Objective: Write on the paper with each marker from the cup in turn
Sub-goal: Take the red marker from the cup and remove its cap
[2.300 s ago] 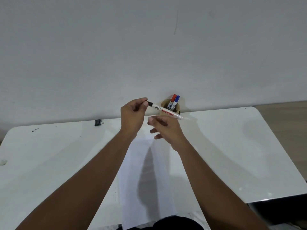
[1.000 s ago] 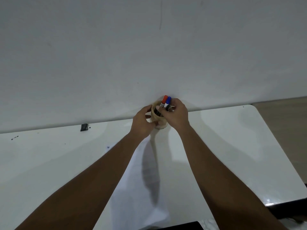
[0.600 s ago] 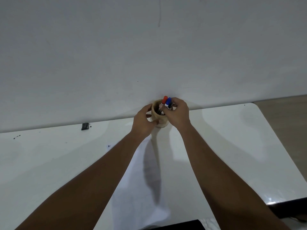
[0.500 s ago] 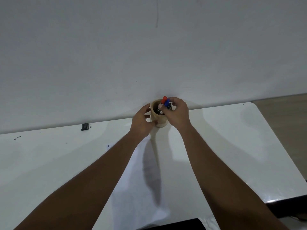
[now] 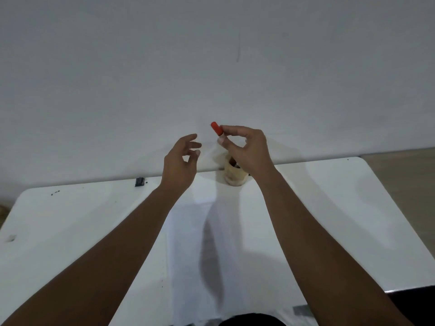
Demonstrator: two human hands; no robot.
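A: Pinching the red-capped marker (image 5: 217,129), the right hand (image 5: 247,149) has lifted it clear of the tan cup (image 5: 231,176), at 12 o'clock on the counter (image 5: 70,222).

B: And the left hand (image 5: 180,163)?

A: Let go of the cup; fingers loosely spread, empty, at 9 o'clock from the marker. Uncapping probably comes next. The paper (image 5: 188,255) lies at 6 o'clock.

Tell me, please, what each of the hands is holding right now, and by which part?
The right hand pinches the red marker just below its cap, between thumb and fingertips. The left hand is open and holds nothing.
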